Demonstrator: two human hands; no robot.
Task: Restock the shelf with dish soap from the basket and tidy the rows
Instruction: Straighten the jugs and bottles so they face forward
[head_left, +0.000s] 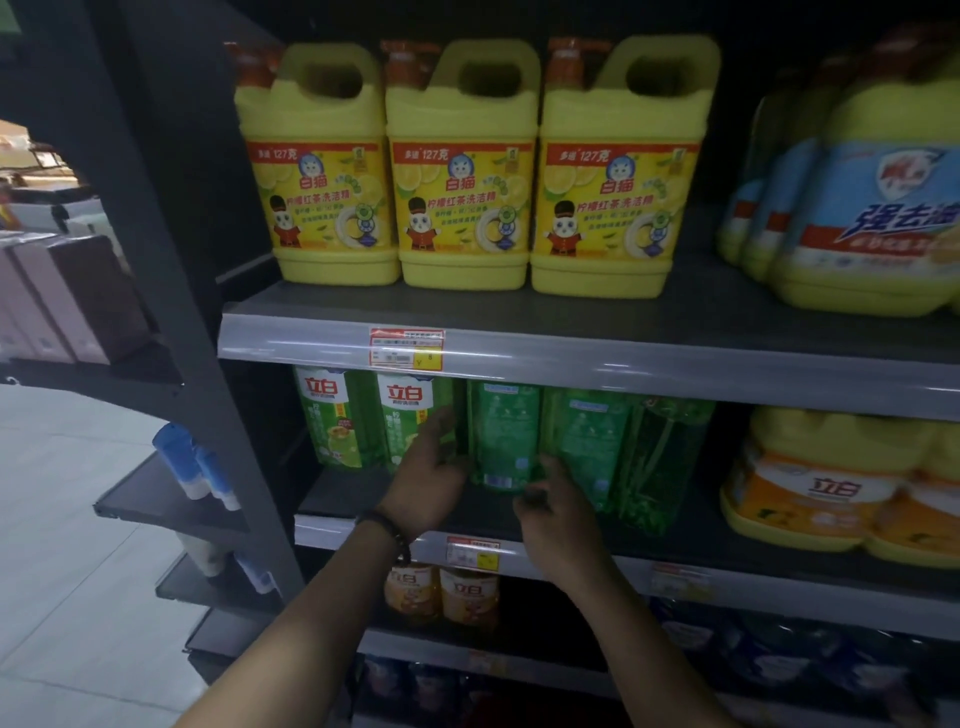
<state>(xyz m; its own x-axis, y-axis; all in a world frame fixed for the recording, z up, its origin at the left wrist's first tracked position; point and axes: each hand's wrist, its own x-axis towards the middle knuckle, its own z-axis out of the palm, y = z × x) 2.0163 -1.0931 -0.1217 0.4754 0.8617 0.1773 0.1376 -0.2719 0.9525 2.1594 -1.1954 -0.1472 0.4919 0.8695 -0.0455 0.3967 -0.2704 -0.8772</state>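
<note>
Green bottle (501, 436) stands third in the row on the middle shelf (353, 496), back label outward. Left grip (431, 467) presses flat against its left side; right grip (556, 512) clasps its base. Recommended: turn it upright, front label outward.

a pale, glossy floor (62, 519) lay at the left, brighter than the dim aisle. a dark grey upright (171, 260) stood at the unit's end, with small dark side racks (135, 499) fixed to it, holding blue-and-white tubes (192, 462). beyond it, a low dark ledge (104, 374) carried brownish boxes (78, 296), and a bright patch (31, 156) showed far back.
</note>
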